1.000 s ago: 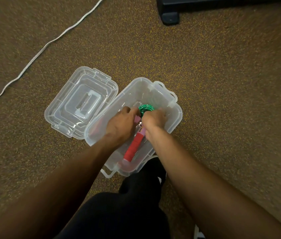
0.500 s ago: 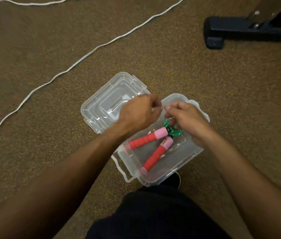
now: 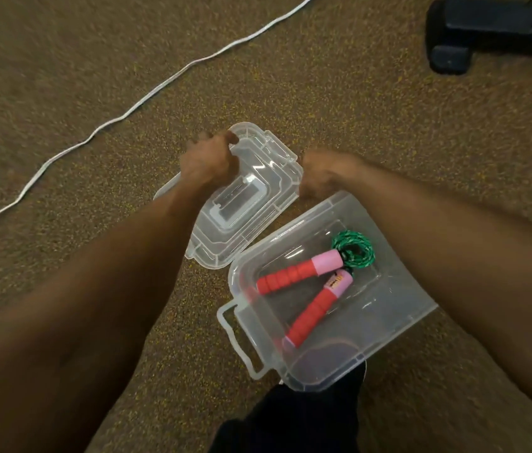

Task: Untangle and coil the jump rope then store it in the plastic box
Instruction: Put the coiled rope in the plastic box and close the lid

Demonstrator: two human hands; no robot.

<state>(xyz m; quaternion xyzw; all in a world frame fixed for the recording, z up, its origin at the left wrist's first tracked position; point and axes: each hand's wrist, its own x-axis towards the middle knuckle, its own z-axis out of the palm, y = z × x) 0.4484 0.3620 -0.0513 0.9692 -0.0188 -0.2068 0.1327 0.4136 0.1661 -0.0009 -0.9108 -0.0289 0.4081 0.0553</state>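
The clear plastic box (image 3: 398,317) sits open on the carpet. Inside it lies the jump rope: a green coil (image 3: 354,250) at the far end and two red-and-pink handles (image 3: 304,273) splayed toward me. The clear lid (image 3: 251,204) lies to the box's upper left. My left hand (image 3: 207,160) grips the lid's far left edge. My right hand (image 3: 318,173) holds the lid's right corner, fingers curled around it.
A white cord (image 3: 147,96) snakes across the brown carpet at the upper left. A black equipment foot (image 3: 451,57) stands at the upper right. My dark-trousered knee (image 3: 290,420) is just below the box.
Both hands have left the box and the rope and moved up-left onto the lid. The rope now lies loose inside the box.
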